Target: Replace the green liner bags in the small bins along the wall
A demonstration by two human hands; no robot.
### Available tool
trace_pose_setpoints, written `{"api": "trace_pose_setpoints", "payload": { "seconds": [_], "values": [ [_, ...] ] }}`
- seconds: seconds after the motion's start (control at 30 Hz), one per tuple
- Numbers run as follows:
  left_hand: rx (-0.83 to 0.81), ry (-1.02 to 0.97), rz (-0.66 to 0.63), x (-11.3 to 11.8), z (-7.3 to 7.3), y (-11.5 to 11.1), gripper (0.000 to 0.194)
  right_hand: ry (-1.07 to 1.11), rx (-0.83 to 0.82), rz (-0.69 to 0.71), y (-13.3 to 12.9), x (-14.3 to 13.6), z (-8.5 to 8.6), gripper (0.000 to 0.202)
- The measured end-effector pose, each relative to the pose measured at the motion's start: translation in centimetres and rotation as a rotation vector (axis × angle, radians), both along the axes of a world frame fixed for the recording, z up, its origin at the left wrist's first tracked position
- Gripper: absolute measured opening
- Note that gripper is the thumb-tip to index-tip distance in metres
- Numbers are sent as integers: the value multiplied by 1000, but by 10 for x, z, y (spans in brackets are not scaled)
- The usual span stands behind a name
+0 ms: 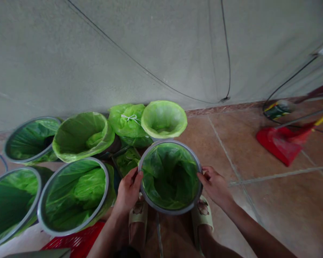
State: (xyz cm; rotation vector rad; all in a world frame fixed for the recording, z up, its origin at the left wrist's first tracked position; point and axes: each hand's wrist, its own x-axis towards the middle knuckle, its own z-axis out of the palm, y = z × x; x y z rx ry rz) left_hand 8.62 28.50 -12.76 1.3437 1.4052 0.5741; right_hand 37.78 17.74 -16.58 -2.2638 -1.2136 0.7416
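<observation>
Base of held bin (174, 211) hidden, lower-left bin (39, 187) cut off

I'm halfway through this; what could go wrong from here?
1. The left hand and right hand grip the gray ring only at its two sides, so it could tilt if either slips.
2. The green liner lines the inside of that ring; if the ring shifts, the liner might pull loose.
3. The slippers show close by the ring's near edge, so a drop might land on the feet.

Utility corner: tiled floor (285, 204), dustpan (277, 143)
</observation>
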Motion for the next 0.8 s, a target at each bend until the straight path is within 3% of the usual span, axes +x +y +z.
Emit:
{"api": "trace_pose_setpoints", "payload": {
  "seconds": [0.13,0.3,0.6,0.8],
  "values": [
    [113,188,-52,2,-4,14,42,-55,6,7,9,-5,-5,36],
    [139,274,-69,7,-6,24,42,-98,34,5,8,-8,-2,36],
    [123,253,-62,-2,-22,11,41,-213,-31,49,6,-9,-9,31],
    [210,336,20,1,-26,6,38,-306,-127,95,12,-10,-5,22]
  ]
}}
